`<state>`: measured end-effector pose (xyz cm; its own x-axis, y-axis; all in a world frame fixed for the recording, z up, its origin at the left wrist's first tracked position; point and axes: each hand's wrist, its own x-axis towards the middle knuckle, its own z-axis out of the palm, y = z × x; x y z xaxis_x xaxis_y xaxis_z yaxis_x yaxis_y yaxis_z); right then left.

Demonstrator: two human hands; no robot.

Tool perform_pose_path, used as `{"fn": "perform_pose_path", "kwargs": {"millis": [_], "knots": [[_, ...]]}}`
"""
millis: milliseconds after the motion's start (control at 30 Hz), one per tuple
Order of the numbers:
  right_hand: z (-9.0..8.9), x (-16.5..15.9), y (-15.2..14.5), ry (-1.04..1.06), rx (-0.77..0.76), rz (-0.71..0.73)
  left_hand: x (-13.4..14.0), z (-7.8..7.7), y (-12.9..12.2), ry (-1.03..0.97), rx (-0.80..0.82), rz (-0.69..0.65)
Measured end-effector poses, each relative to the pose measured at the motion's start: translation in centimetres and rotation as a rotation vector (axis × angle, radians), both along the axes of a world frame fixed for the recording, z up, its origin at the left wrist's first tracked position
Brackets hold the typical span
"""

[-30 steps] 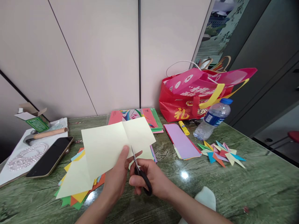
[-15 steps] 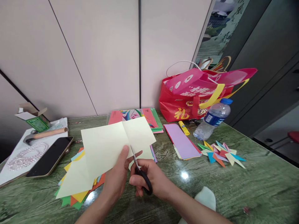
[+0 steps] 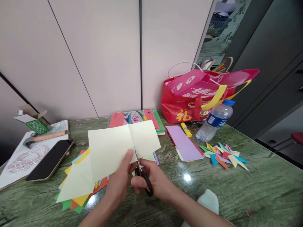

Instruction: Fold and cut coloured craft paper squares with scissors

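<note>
A creased sheet of cream paper (image 3: pixel 110 148) is pinched in my left hand (image 3: pixel 120 181), thumb on top near the lower edge. My right hand (image 3: pixel 153 179) grips black-handled scissors (image 3: pixel 147 183), whose blades lie at the sheet's lower edge along the crease. How far the blades are parted is hard to make out. Beneath and to the left of the held sheet lies a fanned stack of coloured paper (image 3: pixel 80 199), with a cream sheet (image 3: pixel 77 183) on top. More paper is partly hidden behind the scissors.
Purple paper strips (image 3: pixel 184 143), a glue stick (image 3: pixel 186 129), a water bottle (image 3: pixel 215 121) and folded paper points (image 3: pixel 224 154) lie to the right. A red bag (image 3: pixel 189 101) stands behind. Leftward are a phone (image 3: pixel 50 160), hammer (image 3: pixel 47 136), beads (image 3: pixel 27 159) and a small green box (image 3: pixel 35 121).
The held cream sheet has shifted slightly right, together with my left hand. The scissors still meet it along the crease, and my right hand has barely moved.
</note>
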<state>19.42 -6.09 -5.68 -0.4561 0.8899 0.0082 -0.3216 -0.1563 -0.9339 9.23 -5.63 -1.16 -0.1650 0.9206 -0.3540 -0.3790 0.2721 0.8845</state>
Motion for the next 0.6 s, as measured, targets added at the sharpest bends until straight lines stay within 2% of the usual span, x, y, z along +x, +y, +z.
{"fn": "perform_pose_path", "kwargs": {"millis": [200, 400, 600], "knots": [[0.3, -0.1, 0.0, 0.062, 0.011, -0.019, -0.1, -1.3, 0.2, 0.04, 0.12, 0.044], [0.6, -0.1, 0.0, 0.068, 0.03, -0.026, 0.0, -1.3, 0.2, 0.056, 0.112, 0.041], [0.3, -0.1, 0.0, 0.049, -0.023, -0.04, -0.1, -1.4, 0.1, 0.069, 0.118, 0.017]]}}
